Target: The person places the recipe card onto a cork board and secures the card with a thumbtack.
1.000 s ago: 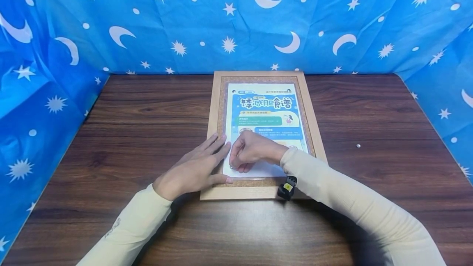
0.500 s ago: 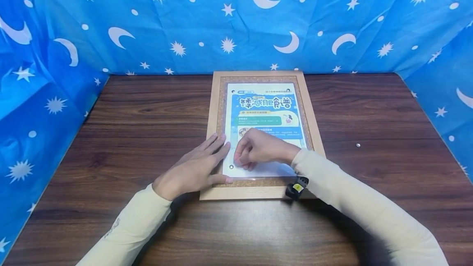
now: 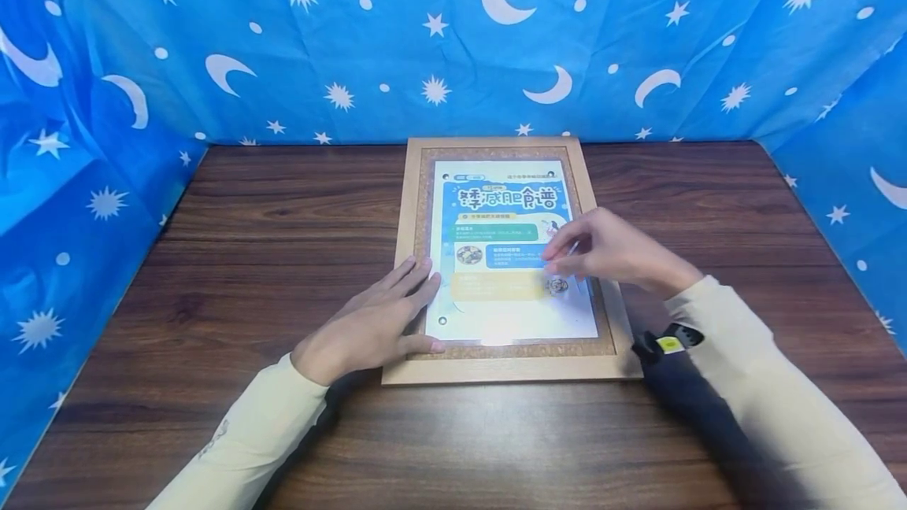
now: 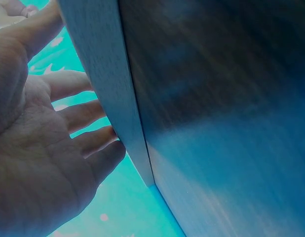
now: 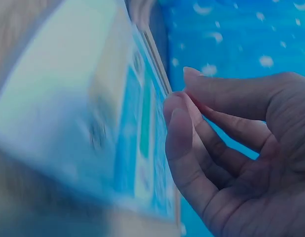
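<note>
A printed sheet point(image 3: 506, 197) with a blue heading lies on a cork board point(image 3: 524, 351) in a pale wooden frame point(image 3: 453, 371). Round tacks sit at its upper left point(image 3: 446, 177), upper right point(image 3: 550, 174) and lower left point(image 3: 442, 321) corners. My left hand point(image 3: 368, 321) rests across the frame's left edge, fingers spread and thumb on the sheet's lower left. Above the sheet's right side is my right hand point(image 3: 616, 250), its fingers loosely bent. In the right wrist view, nothing shows between the thumb and fingertips of that hand point(image 5: 241, 148).
The board lies on a dark wood-grain table point(image 3: 283, 203). Behind and at both sides hangs a blue cloth point(image 3: 397, 38) with moons and stars. A black wrist camera point(image 3: 648, 346) on the right arm hangs near the frame's lower right.
My right hand has left the lower left tack, uncovering it, and has moved right and up across the sheet. The loose tack on the table is now hidden. My left hand has stayed put.
</note>
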Demonstrator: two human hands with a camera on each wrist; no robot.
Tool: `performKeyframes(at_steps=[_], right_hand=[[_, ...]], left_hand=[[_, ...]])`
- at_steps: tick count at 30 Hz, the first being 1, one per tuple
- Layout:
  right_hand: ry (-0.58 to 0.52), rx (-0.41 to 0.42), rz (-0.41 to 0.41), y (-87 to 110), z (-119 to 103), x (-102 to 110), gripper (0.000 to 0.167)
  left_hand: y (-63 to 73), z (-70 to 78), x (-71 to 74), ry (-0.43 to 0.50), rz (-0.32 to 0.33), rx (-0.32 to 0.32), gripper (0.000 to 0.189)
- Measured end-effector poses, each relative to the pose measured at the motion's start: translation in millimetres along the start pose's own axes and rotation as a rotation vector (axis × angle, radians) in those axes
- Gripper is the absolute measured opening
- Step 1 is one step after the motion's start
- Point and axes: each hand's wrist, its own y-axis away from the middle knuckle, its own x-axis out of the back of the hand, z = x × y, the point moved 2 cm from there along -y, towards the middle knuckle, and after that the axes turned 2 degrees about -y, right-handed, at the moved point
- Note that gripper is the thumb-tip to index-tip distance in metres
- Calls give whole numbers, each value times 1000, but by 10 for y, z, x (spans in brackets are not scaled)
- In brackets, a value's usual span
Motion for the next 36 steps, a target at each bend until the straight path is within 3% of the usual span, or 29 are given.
performKeyframes(at_steps=[8, 17, 26, 36], right_hand=[[102, -86, 103, 341, 508, 452, 17], [149, -211, 181, 671, 1016, 707, 24], [133, -298, 201, 800, 1322, 745, 33], [121, -290, 215, 764, 1370, 680, 19]], left_hand=[[-9, 5, -11, -2, 7, -12, 90], [-2, 5, -20, 5, 2, -4, 89], [3, -4, -27, -2, 2, -3, 89], [-4, -31, -48, -3, 10, -3, 90]])
